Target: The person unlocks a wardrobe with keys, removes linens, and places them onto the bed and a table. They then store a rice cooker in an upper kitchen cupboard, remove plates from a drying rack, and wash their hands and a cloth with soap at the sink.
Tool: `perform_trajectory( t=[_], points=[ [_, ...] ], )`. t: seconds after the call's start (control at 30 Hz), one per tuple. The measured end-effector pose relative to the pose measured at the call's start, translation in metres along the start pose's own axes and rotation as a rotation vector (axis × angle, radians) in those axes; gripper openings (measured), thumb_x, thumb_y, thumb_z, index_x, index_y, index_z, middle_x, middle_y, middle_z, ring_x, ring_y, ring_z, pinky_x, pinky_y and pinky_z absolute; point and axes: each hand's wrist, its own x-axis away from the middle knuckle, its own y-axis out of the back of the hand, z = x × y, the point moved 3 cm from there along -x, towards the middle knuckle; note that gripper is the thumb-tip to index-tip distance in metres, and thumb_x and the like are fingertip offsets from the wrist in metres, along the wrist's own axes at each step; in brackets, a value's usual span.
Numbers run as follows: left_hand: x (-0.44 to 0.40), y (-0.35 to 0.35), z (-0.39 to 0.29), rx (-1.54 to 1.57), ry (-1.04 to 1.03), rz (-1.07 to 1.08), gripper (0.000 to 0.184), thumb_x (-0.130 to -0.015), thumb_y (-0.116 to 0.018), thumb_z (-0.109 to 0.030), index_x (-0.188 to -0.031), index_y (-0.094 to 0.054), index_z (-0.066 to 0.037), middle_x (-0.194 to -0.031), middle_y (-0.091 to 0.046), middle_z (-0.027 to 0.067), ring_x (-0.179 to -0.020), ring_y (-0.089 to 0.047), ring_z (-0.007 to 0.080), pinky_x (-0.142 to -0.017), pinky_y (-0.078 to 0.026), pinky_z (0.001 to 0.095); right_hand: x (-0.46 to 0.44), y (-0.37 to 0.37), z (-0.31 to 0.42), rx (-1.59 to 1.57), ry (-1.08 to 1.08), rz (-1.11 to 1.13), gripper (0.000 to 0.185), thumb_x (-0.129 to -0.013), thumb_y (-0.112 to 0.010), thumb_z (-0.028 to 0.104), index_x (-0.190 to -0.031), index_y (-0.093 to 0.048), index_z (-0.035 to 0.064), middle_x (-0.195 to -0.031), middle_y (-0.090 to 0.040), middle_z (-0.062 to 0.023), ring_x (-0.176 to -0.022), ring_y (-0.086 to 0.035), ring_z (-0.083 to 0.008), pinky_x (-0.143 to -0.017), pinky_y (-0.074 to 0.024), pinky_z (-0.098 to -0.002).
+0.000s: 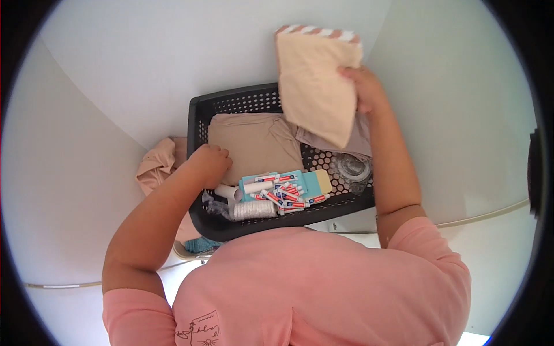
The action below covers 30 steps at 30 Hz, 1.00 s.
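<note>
Raised over the back right of the black basket, a folded cream cloth with a brown-and-white striped edge is gripped at its right side by my right hand. My left hand is inside the basket's left end, its fingers curled at the left edge of a folded beige cloth; the fingertips are partly hidden. Small toothpaste tubes lie heaped on a light blue box in front of the beige cloth.
White rolls and clear plastic wrap lie at the basket's front left. A clear plastic-wrapped round item and a mauve cloth are on its right. Pink fabric lies outside, left. Pale walls surround the basket.
</note>
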Motion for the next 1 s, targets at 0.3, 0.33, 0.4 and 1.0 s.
perform_trajectory(
  t=[0.3,0.33,0.4,1.0],
  points=[
    [-0.011,0.024,0.018,0.095,0.044,0.005,0.023,-0.075,-0.061,-0.006,-0.098,-0.065,-0.005,-0.095,-0.061,0.0131,-0.096,-0.061,0.0309,-0.081,-0.051,0.0405,0.032,0.053,0.135,0.239,0.384,-0.133,0.044,-0.087,-0.066,0.015,-0.127,-0.051,0.0016,-0.114,-0.064,-0.0102,-0.098,-0.064,-0.0194,-0.085,-0.0525,-0.032],
    [-0.007,0.039,0.022,0.18,0.084,-0.153,0.02,-0.077,-0.059,-0.005,-0.096,-0.065,-0.005,-0.093,-0.061,0.0141,-0.093,-0.062,0.0319,-0.079,-0.051,0.0406,0.037,0.052,0.135,0.238,0.41,-0.128,0.045,-0.088,-0.065,0.016,-0.128,-0.05,0.0024,-0.115,-0.063,-0.01,-0.099,-0.064,-0.019,-0.086,-0.0519,-0.0313],
    [-0.008,0.061,0.032,0.255,0.083,-0.443,0.017,-0.078,-0.057,-0.003,-0.093,-0.064,-0.005,-0.091,-0.06,0.0139,-0.089,-0.061,0.0325,-0.076,-0.05,0.0406,0.044,0.052,0.126,0.199,0.405,-0.124,0.044,-0.088,-0.065,0.016,-0.127,-0.051,0.002,-0.113,-0.064,-0.0109,-0.097,-0.064,-0.0207,-0.085,-0.053,-0.0331],
    [0.004,0.061,0.018,0.853,0.308,-0.692,0.018,-0.075,-0.058,0.003,-0.088,-0.067,-0.004,-0.088,-0.055,0.0093,-0.077,-0.058,0.0238,-0.069,-0.048,0.0315,0.036,0.019,0.063,0.107,0.177,-0.034,0.047,-0.093,-0.061,0.024,-0.132,-0.047,0.0008,-0.116,-0.063,-0.0113,-0.1,-0.063,-0.0186,-0.087,-0.0517,-0.0322]
  ],
)
